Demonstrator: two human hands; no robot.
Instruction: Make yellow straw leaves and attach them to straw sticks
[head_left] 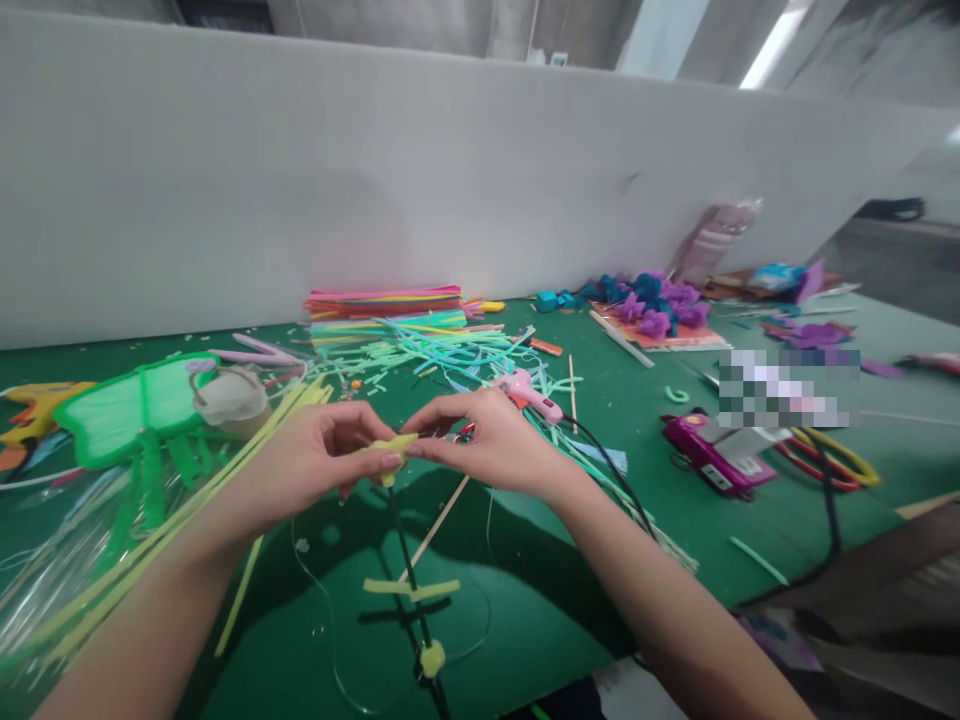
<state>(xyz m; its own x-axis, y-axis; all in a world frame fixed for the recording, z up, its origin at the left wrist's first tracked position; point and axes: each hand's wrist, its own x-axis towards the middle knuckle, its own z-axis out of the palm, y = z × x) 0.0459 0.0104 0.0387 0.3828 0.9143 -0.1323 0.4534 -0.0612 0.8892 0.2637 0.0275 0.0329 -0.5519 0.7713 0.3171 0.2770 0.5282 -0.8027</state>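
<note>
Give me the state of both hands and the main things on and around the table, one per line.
Left hand, pinching the yellow piece
Right hand, pinching its other end
Dark stem, straight
Yellow strip, crosswise at the stem
Multicoloured sticks, stacked
Green strips, loose, scattered
Pink tool, lying down
Purple and teal pieces, heaped
White partition, upright

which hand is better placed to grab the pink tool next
Probably the right hand: it is close to the pink tool, while the left hand is farther off, beyond the yellow piece. Both are busy at that piece, though.
</note>
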